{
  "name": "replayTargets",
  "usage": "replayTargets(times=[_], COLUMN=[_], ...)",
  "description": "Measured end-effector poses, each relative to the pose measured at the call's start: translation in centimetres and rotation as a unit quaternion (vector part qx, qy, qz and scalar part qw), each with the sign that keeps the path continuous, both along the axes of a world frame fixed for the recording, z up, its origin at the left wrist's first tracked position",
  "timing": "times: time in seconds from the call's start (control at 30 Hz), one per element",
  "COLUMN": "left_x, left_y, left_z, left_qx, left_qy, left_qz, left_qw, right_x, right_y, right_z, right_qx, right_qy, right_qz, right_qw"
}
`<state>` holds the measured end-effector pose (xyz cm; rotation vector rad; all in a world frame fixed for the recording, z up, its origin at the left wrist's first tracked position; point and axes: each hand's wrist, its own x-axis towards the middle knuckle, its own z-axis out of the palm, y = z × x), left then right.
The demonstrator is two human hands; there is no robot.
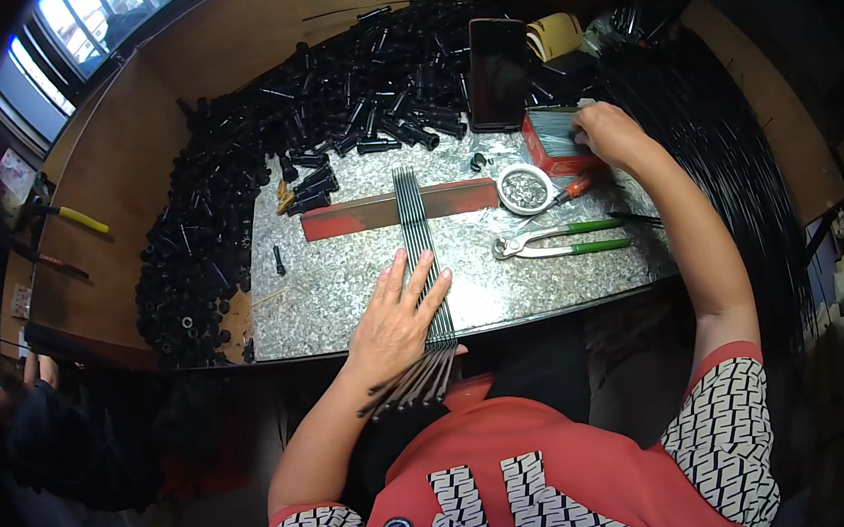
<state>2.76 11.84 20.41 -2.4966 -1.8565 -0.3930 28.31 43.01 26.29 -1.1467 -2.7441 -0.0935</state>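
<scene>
A row of thin dark metal rods (411,209) lies side by side over a flat brown-and-red bar (343,218), their knobbed near ends fanned out past the table's front edge. Across the rods rests my left hand (395,316), fingers extended on top and a thumb tip showing beneath, holding them. My right hand (609,133) is at a red box (564,163) filled with thin grey sticks (556,131). Its fingers are bent together at the box's right side; whatever they pinch is hidden. Near the box stand a white round dish (526,189) of small shiny pieces and a red-handled tool (573,189).
Green-handled pincers (566,241) lie on the speckled tabletop (345,295). Black tubular parts (327,91) are heaped at the back and left. A phone (498,71) stands upright behind the dish. Long black rods (706,128) pile up at right. Another person's hand (42,372) shows far left.
</scene>
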Motion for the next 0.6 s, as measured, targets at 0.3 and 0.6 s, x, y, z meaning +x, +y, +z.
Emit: replayTargets(times=[0.3, 0.6], left_x=[-0.2, 0.0], left_y=[-0.3, 0.4], left_z=[0.0, 0.4], left_qx=[-0.026, -0.036], left_qy=[-0.022, -0.016], left_qz=[0.005, -0.012], left_qw=[0.999, 0.999], right_x=[-0.3, 0.0], right_y=[-0.4, -1.3], right_z=[-0.2, 0.9], right_qx=[0.014, 0.06], right_qy=[-0.071, 0.013], right_qz=[-0.009, 0.016], right_qw=[0.997, 0.998])
